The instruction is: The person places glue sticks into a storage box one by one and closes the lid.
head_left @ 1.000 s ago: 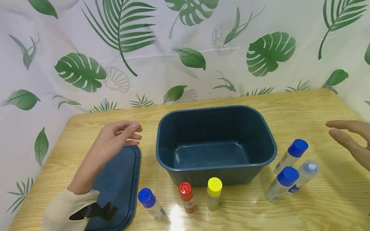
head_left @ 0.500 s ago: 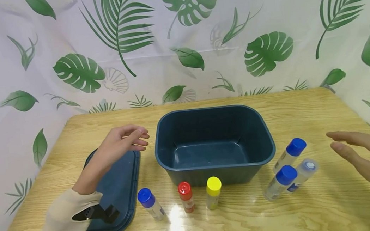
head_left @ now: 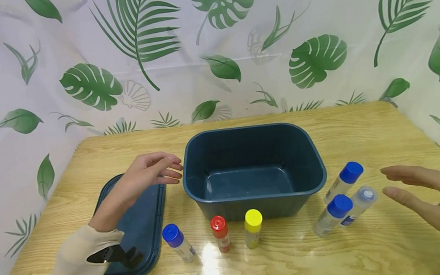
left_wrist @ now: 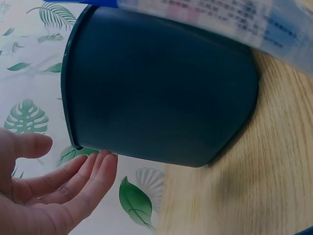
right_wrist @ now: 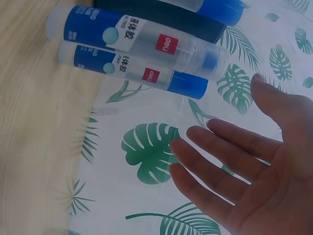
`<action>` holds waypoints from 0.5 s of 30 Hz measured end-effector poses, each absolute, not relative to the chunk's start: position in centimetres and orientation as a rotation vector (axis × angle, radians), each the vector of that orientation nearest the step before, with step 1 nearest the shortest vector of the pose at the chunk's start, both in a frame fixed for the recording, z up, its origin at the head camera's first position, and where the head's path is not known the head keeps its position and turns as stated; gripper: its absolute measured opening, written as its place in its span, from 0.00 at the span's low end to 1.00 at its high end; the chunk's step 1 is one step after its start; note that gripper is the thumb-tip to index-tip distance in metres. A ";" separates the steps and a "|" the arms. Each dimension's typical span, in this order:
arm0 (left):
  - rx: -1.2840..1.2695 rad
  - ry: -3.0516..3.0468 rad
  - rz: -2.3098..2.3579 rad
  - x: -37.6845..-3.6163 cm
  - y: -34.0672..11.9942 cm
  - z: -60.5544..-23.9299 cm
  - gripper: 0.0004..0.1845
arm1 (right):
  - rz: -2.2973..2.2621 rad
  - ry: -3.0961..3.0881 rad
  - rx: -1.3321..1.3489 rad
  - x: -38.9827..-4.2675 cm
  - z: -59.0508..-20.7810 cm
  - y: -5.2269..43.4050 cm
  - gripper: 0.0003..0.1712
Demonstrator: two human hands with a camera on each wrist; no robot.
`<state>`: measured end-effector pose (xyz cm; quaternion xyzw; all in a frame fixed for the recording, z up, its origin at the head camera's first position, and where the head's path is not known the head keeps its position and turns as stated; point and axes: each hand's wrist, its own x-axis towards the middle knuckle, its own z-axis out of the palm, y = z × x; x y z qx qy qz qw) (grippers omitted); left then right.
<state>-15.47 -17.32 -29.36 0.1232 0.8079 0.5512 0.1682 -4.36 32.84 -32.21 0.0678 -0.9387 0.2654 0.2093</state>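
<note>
A dark blue tub (head_left: pixel 252 132) stands empty mid-table, its lid (head_left: pixel 142 230) flat to the left. My left hand (head_left: pixel 152 171) hovers open above the lid's far end, fingertips close to the tub's left wall (left_wrist: pixel 161 98) and holding nothing. My right hand (head_left: pixel 425 192) is open at the right, fingers (right_wrist: pixel 220 161) spread, pointing toward three glue bottles: two blue-capped (head_left: pixel 345 180) (head_left: pixel 332 214) and one clear-capped (head_left: pixel 360 204). Three more bottles stand before the tub, capped blue (head_left: pixel 177 242), red (head_left: pixel 221 233) and yellow (head_left: pixel 253 228).
The wooden table (head_left: pixel 374 132) is backed by a leaf-print curtain (head_left: pixel 214 49) on three sides. A black wrist strap (head_left: pixel 115 256) sits on my left sleeve.
My left hand drifted right, nearer the tub's left wall. My right hand lowered and edged left toward the bottles at the right. Nothing was picked up.
</note>
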 end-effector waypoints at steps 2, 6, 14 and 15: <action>0.340 2.282 1.577 -15.5 -17.2 -29.5 0.23 | 0.721 -2.640 0.151 -4.2 -32.2 32.8 0.24; 0.315 2.260 1.592 -15.6 -16.9 -29.7 0.21 | 0.674 -2.688 0.129 -3.8 -32.0 32.4 0.26; 0.282 2.183 1.656 -15.4 -16.6 -30.0 0.21 | 0.624 -2.721 0.159 -3.3 -31.9 31.5 0.28; 0.274 2.172 1.666 -15.4 -16.6 -30.0 0.22 | 0.620 -2.723 0.165 -3.2 -31.9 31.5 0.28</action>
